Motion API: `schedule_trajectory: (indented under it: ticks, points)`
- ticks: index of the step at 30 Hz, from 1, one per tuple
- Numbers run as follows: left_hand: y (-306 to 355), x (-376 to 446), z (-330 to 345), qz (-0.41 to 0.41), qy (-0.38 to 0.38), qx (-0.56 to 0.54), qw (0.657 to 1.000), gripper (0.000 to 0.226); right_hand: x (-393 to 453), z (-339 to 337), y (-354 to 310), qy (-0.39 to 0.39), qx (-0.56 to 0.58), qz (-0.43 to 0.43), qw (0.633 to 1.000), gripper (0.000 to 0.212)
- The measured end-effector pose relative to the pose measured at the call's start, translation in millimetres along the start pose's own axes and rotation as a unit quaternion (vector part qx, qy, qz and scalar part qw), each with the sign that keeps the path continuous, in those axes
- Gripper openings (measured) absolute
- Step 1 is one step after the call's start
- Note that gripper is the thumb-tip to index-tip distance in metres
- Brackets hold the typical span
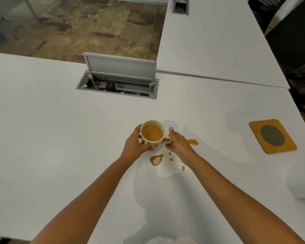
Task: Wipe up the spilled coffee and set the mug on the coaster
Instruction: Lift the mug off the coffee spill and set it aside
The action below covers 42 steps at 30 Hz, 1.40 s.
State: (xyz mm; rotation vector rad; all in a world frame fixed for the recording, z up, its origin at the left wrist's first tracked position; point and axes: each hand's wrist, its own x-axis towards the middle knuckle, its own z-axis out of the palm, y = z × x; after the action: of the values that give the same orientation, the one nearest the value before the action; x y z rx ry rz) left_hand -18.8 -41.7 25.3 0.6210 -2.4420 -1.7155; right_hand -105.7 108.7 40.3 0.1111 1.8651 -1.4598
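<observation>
A cream mug (152,134) with red spots, nearly full of coffee, is in the middle of the white table (60,129). My left hand (136,143) wraps its left side. My right hand (179,141) grips its handle. Spilled coffee lies just in front of the mug: a puddle (156,159), small drops (170,156) and another patch (193,142) to the right of my right hand. The yellow square coaster (273,136) with a dark mesh oval lies far right, apart from the mug.
An open grey cable box (118,83) with plugs inside is sunk into the table behind the mug. A second white table (209,41) adjoins at the back right. Something white (303,184) lies at the right edge, only partly visible. Carpet floor lies beyond.
</observation>
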Motion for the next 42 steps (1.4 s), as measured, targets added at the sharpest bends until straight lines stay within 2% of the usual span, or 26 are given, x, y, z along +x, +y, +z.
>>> schedule_trajectory:
  ticks: [5,7,10,14,23,28,34,37,40,42]
  points:
    - [-17.8,-8.2,-36.5,-0.027,0.068,0.009,0.997,0.077,11.3,42.9,-18.1,-0.049,-0.098,-0.006,0.994,0.053]
    - [-24.3,-11.8,-47.9,-0.04,0.09,0.009,0.995,0.076,13.9,57.6,-24.2,-0.065,-0.13,-0.009,0.989,0.047]
    - [-33.1,-16.4,-62.9,-0.051,0.111,0.003,0.993,0.076,17.0,76.2,-29.2,-0.091,-0.143,-0.012,0.985,0.039]
    - [-43.3,-22.0,-77.6,-0.07,0.13,-0.012,0.989,0.074,20.8,95.7,-30.7,-0.112,-0.157,-0.004,0.981,0.052]
    - [-61.4,-31.4,-88.2,-0.09,0.16,-0.033,0.982,0.076,20.2,119.9,-31.4,-0.133,-0.179,0.02,0.975,0.062]
    - [-64.1,-31.7,-90.6,-0.088,0.153,-0.033,0.984,0.074,22.1,120.1,-31.0,-0.146,-0.15,0.035,0.977,0.064]
    - [-64.3,-32.6,-89.1,-0.088,0.149,-0.036,0.984,0.076,22.4,119.8,-28.5,-0.147,-0.155,0.026,0.977,0.062]
    - [-58.1,-34.5,-86.2,-0.079,0.151,-0.008,0.985,0.086,19.2,116.1,-26.7,-0.138,-0.132,0.023,0.981,0.057]
    - [-46.2,-48.8,-71.8,-0.079,0.224,0.027,0.971,0.101,8.6,102.1,-22.7,-0.134,-0.087,0.01,0.987,0.05]
    - [-35.2,-66.7,-54.4,-0.049,0.284,0.046,0.956,0.097,-0.8,83.9,-17.3,-0.127,-0.067,0.002,0.99,0.045]
